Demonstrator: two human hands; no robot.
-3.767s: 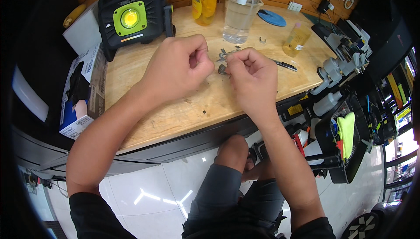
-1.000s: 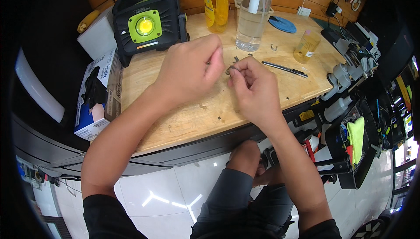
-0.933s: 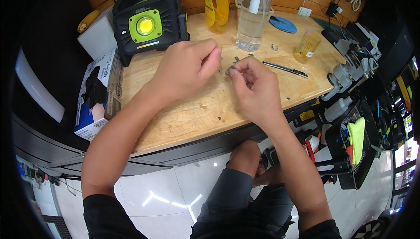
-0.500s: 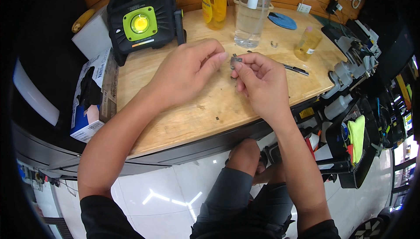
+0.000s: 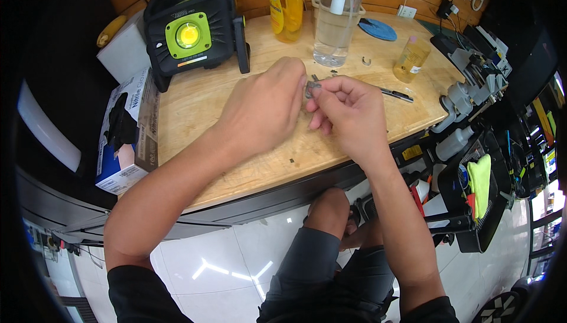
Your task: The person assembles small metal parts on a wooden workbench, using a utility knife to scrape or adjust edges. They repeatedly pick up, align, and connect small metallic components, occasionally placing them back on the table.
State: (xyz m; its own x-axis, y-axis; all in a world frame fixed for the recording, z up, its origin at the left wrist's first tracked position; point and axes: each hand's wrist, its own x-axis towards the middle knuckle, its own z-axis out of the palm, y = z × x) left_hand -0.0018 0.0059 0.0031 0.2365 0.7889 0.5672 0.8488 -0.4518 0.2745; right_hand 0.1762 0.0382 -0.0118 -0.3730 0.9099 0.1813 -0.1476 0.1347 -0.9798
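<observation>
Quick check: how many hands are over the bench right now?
2: the left hand, close to a small grey piece, contact unclear; and the right hand, pinching that piece. No others show.

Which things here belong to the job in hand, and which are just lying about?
In use:
small grey piece, pinched in the right hand
left hand, close by

Apparently just lying about:
slim black-and-silver pen-like tool
clear bottle with a white top
flat round blue pad
translucent yellow container
blue-and-white carton
</observation>
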